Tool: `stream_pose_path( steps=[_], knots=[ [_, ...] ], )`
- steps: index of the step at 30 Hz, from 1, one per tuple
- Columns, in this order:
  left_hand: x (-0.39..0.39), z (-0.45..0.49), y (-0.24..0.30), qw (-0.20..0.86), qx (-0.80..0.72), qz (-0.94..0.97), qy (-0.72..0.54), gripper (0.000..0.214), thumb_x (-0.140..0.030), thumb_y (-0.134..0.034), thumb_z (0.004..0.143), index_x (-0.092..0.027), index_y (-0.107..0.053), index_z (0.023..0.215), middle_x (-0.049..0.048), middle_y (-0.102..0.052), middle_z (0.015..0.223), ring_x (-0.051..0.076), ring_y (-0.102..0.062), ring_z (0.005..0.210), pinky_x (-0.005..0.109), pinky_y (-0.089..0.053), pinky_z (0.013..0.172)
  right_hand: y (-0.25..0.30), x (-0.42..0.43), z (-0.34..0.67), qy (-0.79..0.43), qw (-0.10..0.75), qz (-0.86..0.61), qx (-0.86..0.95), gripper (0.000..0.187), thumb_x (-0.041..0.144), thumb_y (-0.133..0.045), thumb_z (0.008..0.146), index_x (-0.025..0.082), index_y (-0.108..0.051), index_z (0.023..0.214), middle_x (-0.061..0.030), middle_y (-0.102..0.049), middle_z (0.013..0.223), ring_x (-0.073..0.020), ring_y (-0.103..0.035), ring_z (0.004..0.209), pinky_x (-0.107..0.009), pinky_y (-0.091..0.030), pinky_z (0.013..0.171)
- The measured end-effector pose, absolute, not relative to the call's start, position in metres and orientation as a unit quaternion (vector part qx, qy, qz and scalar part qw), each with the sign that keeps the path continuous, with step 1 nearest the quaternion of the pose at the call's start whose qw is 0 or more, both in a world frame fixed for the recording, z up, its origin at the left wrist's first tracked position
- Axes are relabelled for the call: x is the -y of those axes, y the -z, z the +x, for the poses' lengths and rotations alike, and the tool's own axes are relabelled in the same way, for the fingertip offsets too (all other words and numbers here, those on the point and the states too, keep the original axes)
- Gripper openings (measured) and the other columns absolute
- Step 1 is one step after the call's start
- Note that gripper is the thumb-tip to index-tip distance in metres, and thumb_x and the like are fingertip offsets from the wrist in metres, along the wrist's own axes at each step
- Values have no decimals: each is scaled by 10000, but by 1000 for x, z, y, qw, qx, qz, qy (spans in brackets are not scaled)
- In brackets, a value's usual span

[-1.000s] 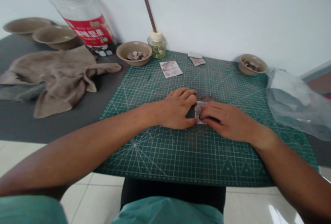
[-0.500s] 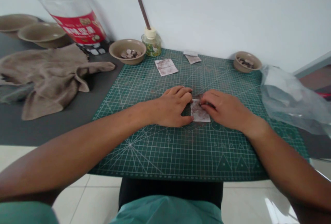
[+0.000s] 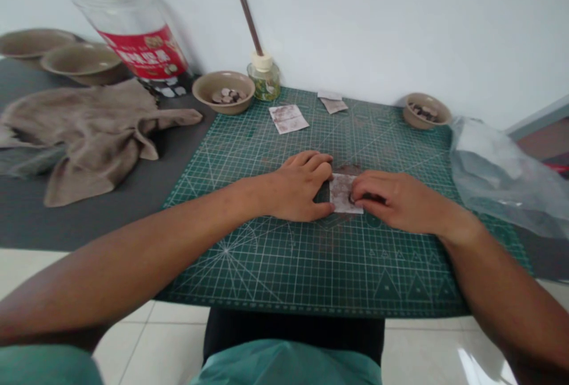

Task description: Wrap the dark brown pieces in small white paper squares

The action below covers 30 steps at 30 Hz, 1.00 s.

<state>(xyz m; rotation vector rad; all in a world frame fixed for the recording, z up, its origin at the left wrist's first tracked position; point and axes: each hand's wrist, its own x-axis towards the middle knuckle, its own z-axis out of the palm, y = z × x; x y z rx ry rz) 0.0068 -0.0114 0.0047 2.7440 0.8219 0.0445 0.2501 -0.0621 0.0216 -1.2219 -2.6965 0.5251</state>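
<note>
A small white paper square (image 3: 341, 190) with brownish stains lies on the green cutting mat (image 3: 267, 254). My left hand (image 3: 297, 186) rests on the mat with fingers curled, its thumb and fingertips pressing the square's left edge. On the square's right side lies my right hand (image 3: 395, 201), fingers pinched together over a small dark piece (image 3: 352, 199). What the piece is I cannot make out.
Two more stained papers (image 3: 288, 118) (image 3: 332, 103) lie further back. Tan bowls (image 3: 224, 91) (image 3: 427, 110) hold small dark and pale pieces. A reed bottle (image 3: 265, 79), a red-labelled jar (image 3: 133, 35), a beige cloth (image 3: 89, 136), stacked bowls (image 3: 80, 61) and a plastic bag (image 3: 498, 165) surround the mat.
My right hand slid from the square's far edge back toward its right side, fingers still pinched. My left hand stayed on the left edge. The view shifted slightly.
</note>
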Motion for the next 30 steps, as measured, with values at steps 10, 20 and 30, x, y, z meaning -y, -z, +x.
stream_pose_path(
  steps=[10,20,30],
  knots=[
    [12,6,-4,135,-283,949,-22,531,-548,-573,892,-154,-486,1237,174,-317,1577,349,-244,1478,490,-244,1194,-22,60,253,-140,58,-418,896,92,214,-531,959,227,-619,985,-33,-659,1020,-185,-629,854,-306,-462,735],
    [12,6,-4,138,-287,948,-24,535,-558,-557,898,-158,-487,1246,162,-305,1588,354,-223,1487,499,-236,1197,-19,59,253,-114,73,-447,884,91,200,-520,957,218,-602,991,-47,-648,1033,-204,-624,897,-329,-465,767],
    [12,7,-3,129,-289,948,-24,531,-553,-541,906,-167,-489,1265,149,-312,1586,348,-214,1490,503,-228,1198,-21,56,252,-103,72,-444,887,106,199,-518,956,218,-616,989,-55,-659,1043,-209,-630,897,-323,-467,744]
  ],
)
